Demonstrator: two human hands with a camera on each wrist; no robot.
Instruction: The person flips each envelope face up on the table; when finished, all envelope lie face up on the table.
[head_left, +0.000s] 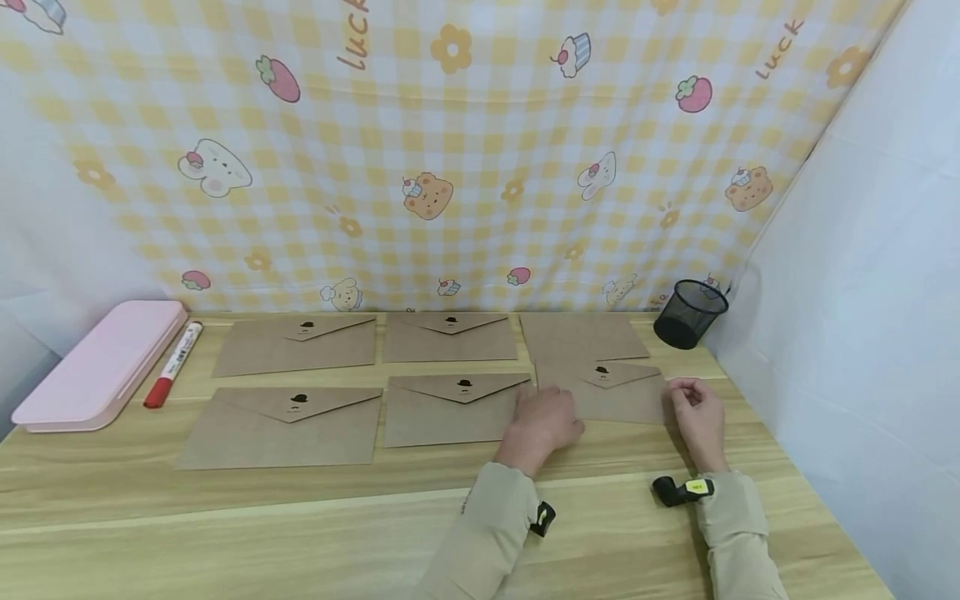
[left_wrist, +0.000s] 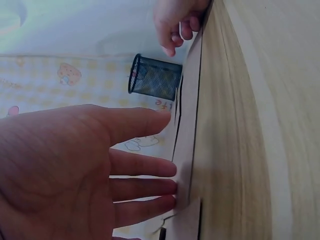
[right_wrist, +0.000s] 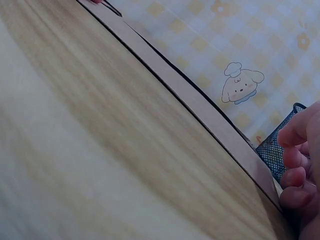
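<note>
A brown paper envelope with a hat print on its flap lies between the two hands, at the right end of the front row. My left hand touches down at its left end, beside the neighbouring envelope. In the left wrist view the left thumb and fingers are straight, tips at the paper. My right hand rests at the envelope's right edge with fingers loosely bent; the right wrist view shows its lower fingers against that end. Behind lies an envelope showing no flap.
More envelopes lie to the left: two at the back and one in front. A black mesh pen holder stands at the back right. At the far left are a pink case and a red-capped marker. A checked curtain hangs behind.
</note>
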